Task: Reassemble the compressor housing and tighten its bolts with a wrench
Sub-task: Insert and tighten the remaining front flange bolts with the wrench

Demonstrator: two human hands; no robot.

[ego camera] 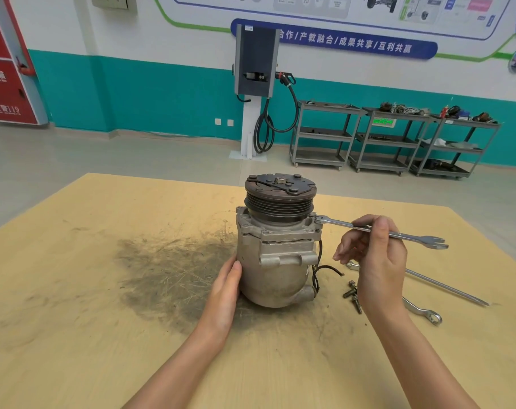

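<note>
We read the job as partly done. Our left hand (225,286) lies flat, fingers straight, against the left flank of the compressor (276,246), steadying it where it stands upright near the middle of the counter (73,276), pulley end up. The housing halves look joined already, so reassembly seems behind us and tightening is the step in hand.

To the right, the ring end of the wrench (378,230) sits on a bolt at the housing's upper right corner, just under the pulley. Our right hand (375,255) pinches the shank of that wrench about midway between thumb and curled fingers, the open-jaw end pointing away to the right. Whether that bolt is snug yet we cannot tell.

Further right, the loose bolts (352,295) lie on the counter beside the compressor's base, which we judge means more fasteners have yet to go in and be tightened.

Counted: one compressor; one wrench in use; two loose bolts that we can make out, perhaps a third hidden in the cluster; one spare wrench (422,312) lying behind our right wrist, its ring end showing; one long rod (445,286) beyond it, partly hidden by the hand.
</note>
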